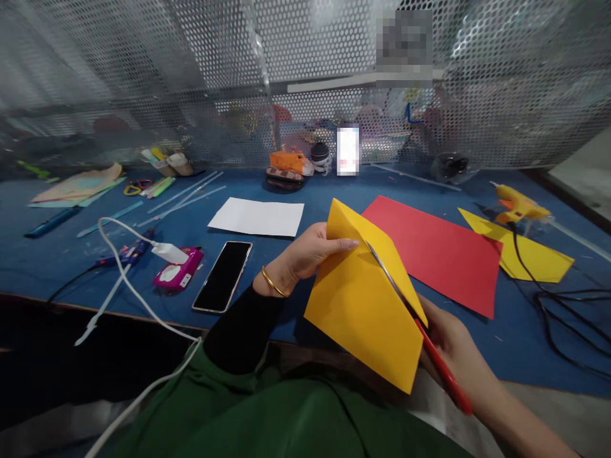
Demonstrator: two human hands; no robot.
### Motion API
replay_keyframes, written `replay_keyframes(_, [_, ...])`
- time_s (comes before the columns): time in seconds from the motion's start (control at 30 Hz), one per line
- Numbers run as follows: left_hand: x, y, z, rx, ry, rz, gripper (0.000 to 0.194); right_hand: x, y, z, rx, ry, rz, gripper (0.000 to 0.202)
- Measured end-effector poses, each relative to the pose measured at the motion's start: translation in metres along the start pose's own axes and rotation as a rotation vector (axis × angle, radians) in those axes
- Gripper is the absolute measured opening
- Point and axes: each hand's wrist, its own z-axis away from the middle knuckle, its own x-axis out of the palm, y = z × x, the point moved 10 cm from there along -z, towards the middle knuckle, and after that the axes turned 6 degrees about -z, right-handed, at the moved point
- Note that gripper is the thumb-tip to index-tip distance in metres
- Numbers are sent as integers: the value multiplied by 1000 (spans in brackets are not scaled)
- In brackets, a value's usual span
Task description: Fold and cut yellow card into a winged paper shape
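Note:
A sheet of yellow paper (365, 312) is held up off the table, tilted toward me. My left hand (312, 249) pinches its upper left edge, the thumb lying on the front face and the fingers behind. My right hand (446, 340) grips red-handled scissors (442, 366); part of this hand is hidden behind the paper and the handle. The metal blades run into a long cut across the sheet, with their tip close to my left thumb. Behind the held sheet, a red sheet of paper (443, 254) lies flat on the table.
A black phone (223, 277), a magenta plug adapter (179, 268) with a white cable and a white paper (258, 217) lie on the left. At right are a yellow glue gun (520, 203), its black cord and another yellow piece (539, 257). Perforated mesh stands behind the blue table (329, 184).

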Motion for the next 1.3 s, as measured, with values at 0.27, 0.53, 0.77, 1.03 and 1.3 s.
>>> replay_keyframes(0.27, [-1,-1,-1,-2,-4,31,31,5,3,0,8,6,33,31])
replay_keyframes(0.53, [-1,0,1,-1,7,39,31,4,1,0,6,-2,12,30])
replay_keyframes(0.77, [5,-5,2,-51,-15,31,30,-1,0,-2,5,49,90,31])
replay_keyframes(1.03, [4,-7,1,-45,-30,31,31,-4,16,-3,31,78,130,31])
replay_keyframes(1.3, [0,0,-3,21,37,78,34,-6,14,-3,23,72,138,25])
